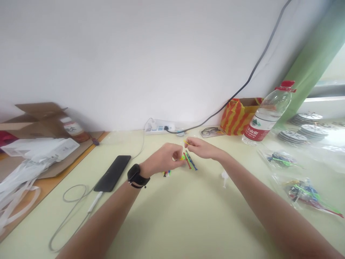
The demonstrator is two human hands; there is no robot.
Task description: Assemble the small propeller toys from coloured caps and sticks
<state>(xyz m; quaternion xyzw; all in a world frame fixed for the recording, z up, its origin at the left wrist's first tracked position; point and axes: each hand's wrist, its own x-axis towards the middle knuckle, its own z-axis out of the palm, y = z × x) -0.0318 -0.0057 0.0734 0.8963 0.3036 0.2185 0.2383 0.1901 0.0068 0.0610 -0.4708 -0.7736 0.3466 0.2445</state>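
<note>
My left hand (167, 156), a black watch (137, 176) on its wrist, is closed in a pinch. A small yellow-green plastic piece (183, 157) shows at its fingertips. Opposite it, my right hand (201, 147) pinches a thin yellow plastic piece (186, 143). Between the hands, thin plastic sticks in red (187, 161) and dark blue (192, 160) lie side by side on the table with green among them. More coloured pieces (167, 173) lie partly hidden below my left hand. A white plastic piece (224, 178) lies near my right forearm.
A black phone (112, 173) with a cable lies to the left, near a cardboard box (44, 115). A power strip (159, 129) sits along the wall. On the right stand a water bottle (266, 115), a striped bag (237, 117), bagged plastic pieces (303, 192) and stacked discs (292, 136).
</note>
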